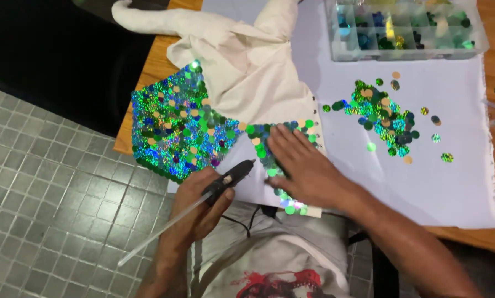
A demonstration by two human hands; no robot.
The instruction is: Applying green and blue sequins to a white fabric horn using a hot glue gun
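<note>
left hand (203, 201) grips the glue gun (228, 179), nozzle angled up-right toward the sequin strip (269, 152); right hand (302, 165) lies open, flat on that strip, nearer the tabletop (148, 72) edge.

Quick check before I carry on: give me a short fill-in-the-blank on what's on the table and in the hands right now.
1. The left hand holds a black ____ gun.
2. The right hand lies flat on the ____-covered fabric.
3. Loose sequins lie on a ____ sheet.
4. The clear compartment box sits at the table's ____ right.

Missing words: glue; sequin; white; upper
</note>
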